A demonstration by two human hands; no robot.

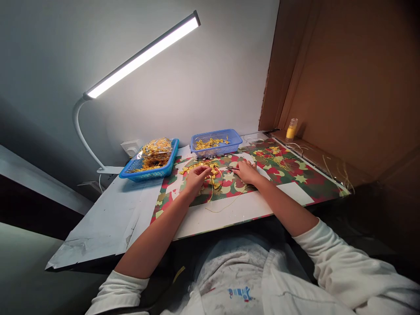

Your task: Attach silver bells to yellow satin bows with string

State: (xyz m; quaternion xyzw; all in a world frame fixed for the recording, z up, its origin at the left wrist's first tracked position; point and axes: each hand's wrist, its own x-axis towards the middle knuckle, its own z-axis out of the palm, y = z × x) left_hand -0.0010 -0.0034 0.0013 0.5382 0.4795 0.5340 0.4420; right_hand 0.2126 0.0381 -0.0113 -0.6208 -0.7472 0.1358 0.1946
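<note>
The left hand (196,177) had its fingers closed on yellow bows (213,171); at three o'clock, the right hand (246,171) had its fingers clamped on scissors (232,168).

No readable text, labels, brands or numbers are found. A small blue mark (241,292) is printed on the white garment (236,275), too blurred to be read. Stars are printed on the patterned sheet (295,170); no lettering is seen.
</note>
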